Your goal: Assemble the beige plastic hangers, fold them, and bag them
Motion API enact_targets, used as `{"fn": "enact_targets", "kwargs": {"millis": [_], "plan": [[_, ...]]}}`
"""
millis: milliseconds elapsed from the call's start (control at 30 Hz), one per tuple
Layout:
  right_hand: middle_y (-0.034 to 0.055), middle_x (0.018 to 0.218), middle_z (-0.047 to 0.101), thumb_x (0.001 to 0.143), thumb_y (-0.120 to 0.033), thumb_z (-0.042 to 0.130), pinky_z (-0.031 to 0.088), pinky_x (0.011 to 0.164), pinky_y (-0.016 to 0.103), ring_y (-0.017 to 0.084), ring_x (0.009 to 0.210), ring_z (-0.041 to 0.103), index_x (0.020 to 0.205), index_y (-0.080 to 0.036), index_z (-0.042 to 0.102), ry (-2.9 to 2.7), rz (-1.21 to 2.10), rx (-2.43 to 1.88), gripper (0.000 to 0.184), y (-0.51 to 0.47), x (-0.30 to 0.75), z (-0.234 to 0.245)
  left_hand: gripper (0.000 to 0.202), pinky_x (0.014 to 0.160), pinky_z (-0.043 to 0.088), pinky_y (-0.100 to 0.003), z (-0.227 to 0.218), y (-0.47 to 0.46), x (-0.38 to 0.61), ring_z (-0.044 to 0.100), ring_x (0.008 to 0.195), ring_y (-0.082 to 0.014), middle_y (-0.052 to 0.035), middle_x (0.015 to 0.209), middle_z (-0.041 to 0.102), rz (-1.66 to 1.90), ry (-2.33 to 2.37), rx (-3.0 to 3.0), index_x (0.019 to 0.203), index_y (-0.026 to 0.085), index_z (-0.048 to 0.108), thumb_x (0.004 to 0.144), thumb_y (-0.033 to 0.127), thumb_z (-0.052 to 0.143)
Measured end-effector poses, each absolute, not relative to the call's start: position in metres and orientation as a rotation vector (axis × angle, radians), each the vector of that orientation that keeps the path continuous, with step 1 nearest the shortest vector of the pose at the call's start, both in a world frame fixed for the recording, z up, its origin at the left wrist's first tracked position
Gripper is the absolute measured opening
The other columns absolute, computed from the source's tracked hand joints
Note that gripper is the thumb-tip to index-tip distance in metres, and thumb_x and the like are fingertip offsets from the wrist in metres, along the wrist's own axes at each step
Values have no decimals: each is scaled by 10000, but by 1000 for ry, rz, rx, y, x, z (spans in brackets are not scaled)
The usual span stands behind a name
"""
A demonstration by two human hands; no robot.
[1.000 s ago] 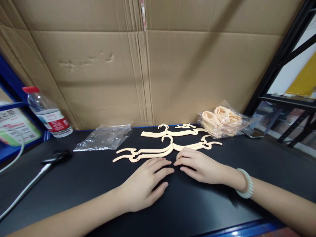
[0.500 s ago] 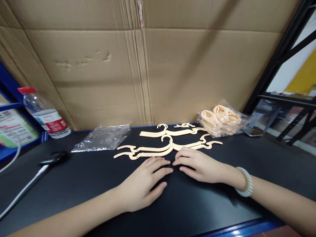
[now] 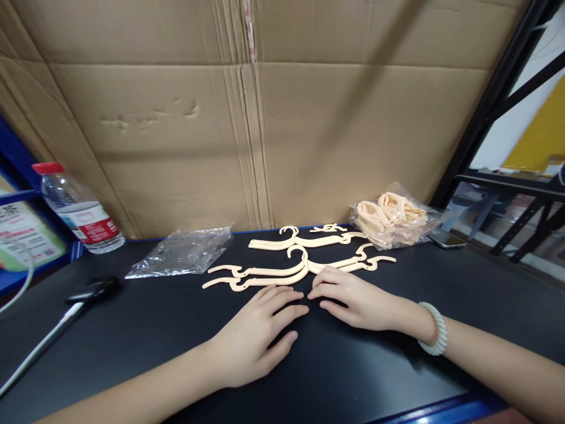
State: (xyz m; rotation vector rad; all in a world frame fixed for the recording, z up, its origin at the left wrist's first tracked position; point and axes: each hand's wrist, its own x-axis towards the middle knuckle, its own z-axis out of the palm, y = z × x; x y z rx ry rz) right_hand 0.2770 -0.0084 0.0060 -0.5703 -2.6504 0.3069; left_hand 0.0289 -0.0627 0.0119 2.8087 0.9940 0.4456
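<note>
My left hand (image 3: 263,330) lies on the black table with its fingers spread and holds nothing. Facing it, my right hand (image 3: 353,300) rests palm down, fingers apart, holding nothing; a pale coiled band circles that wrist. Just beyond the fingertips lie cream folding clothes hangers (image 3: 273,281), unfolded flat, one close against another. Behind them is another cream hanger (image 3: 318,241), whose left arm looks shorter. Small loose cream pieces (image 3: 329,228) sit near the cardboard. My right hand's fingers are very close to the front hanger; I cannot tell whether they touch it.
A crumpled clear plastic bag (image 3: 180,253) lies to the left, a bottle with a red cap (image 3: 79,212) behind it. A black device with a white cable (image 3: 90,290) is at left. Bagged cream hangers (image 3: 391,219) and a phone (image 3: 446,238) are at right. Cardboard (image 3: 176,147) stands behind.
The view has tilted slightly, so everything sits a little lower in the picture. Hands and hangers keep their places.
</note>
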Motion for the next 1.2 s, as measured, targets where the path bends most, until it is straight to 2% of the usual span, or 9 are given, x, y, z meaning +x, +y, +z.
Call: {"fn": "enact_targets", "kwargs": {"millis": [233, 400, 567, 733, 867, 1033, 1200], "plan": [[92, 1051, 580, 928, -151, 467, 470, 900, 328, 179, 987, 535, 1110, -160, 608, -2634, 311, -557, 230, -7, 276, 3, 411, 1108, 305, -518, 14, -65, 30, 474, 1266, -280, -75, 1343, 551, 451, 1010, 2818, 1296, 259, 533, 894, 184, 489], [84, 997, 604, 923, -142, 463, 481, 850, 329, 180, 933, 540, 1090, -163, 608, -2549, 240, -544, 222, -5, 273, 1, 413, 1106, 310, -506, 15, -65, 30, 473, 1265, -272, -78, 1335, 556, 434, 1002, 2815, 1299, 256, 528, 895, 181, 485], [83, 956, 625, 906, -134, 466, 479, 840, 365, 201, 926, 544, 1021, -165, 612, -2384, 9, -682, 189, 20, 276, 8, 395, 1099, 322, -495, 13, -64, 29, 481, 1257, -275, -84, 1324, 566, 503, 973, 2807, 1280, 245, 541, 892, 184, 494], [121, 947, 655, 896, -117, 462, 464, 830, 354, 225, 920, 561, 985, -119, 657, -2497, -404, -1137, 214, 79, 289, 35, 372, 1098, 326, -483, 12, -65, 29, 479, 1254, -267, -89, 1311, 571, 508, 969, 2804, 1259, 229, 548, 893, 193, 491], [109, 900, 682, 902, -109, 475, 444, 797, 292, 206, 898, 582, 914, -120, 681, -2549, -439, -1229, 207, 122, 288, 47, 365, 1092, 332, -480, 13, -65, 29, 492, 1238, -266, -92, 1302, 579, 532, 958, 2803, 1244, 228, 557, 888, 186, 491], [119, 931, 678, 873, -219, 599, 434, 761, 280, 226, 938, 578, 905, -133, 697, -2653, -479, -1263, 135, 147, 271, 34, 357, 1091, 333, -486, 14, -66, 28, 509, 1223, -267, -93, 1282, 593, 538, 956, 2796, 1228, 224, 572, 880, 191, 501], [139, 976, 650, 902, -215, 551, 424, 765, 290, 232, 970, 553, 889, -124, 697, -2633, -483, -1258, 173, 152, 260, 19, 352, 1095, 325, -492, 15, -67, 29, 503, 1230, -270, -101, 1294, 586, 509, 976, 2786, 1225, 212, 577, 880, 200, 509]]}}
